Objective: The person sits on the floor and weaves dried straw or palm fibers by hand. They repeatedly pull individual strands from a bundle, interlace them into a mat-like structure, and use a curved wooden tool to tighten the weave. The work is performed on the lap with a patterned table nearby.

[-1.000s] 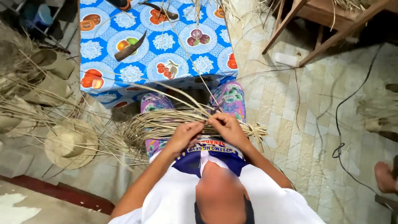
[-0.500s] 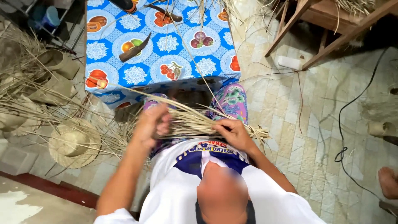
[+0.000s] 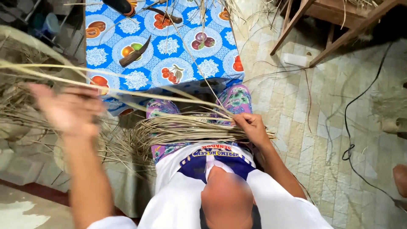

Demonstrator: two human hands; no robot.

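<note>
Item: bundle of dried straw strands (image 3: 190, 129), pale tan, long and thin, lying crosswise over the seated person's lap at the centre of the view. The strands run roughly from 9 to 3 o'clock, packed tight at the right end and fanning loose toward 9 o'clock. A few long strands (image 3: 127, 91) rise out of the bundle and stretch up toward 10 o'clock.

Containers: none with visible contents can be made out. A rounded woven straw piece (image 3: 63, 152) shows dimly at 8 o'clock behind the left forearm; whether anything lies in it cannot be told.

Right hand (image 3: 253, 127): at 3 o'clock of the bundle, palm down, fingers curled closed over the packed end of the strands, pinning them against the lap.

Left hand (image 3: 68, 108): raised at 9 o'clock, blurred, fingers spread fairly open, arm lifted out from the body. The long strands pass just by it; whether it grips them cannot be told.

Surroundings: a table with a blue fruit-patterned cloth (image 3: 169, 46) at 12 o'clock, touching the knees; a dark-handled knife (image 3: 135, 53) lying on it. Loose straw (image 3: 21, 101) heaped at 9 o'clock. Wooden furniture legs (image 3: 335, 29) at 1 o'clock; black cable (image 3: 349, 135) on the tiled floor (image 3: 296, 127) at 3 o'clock.
</note>
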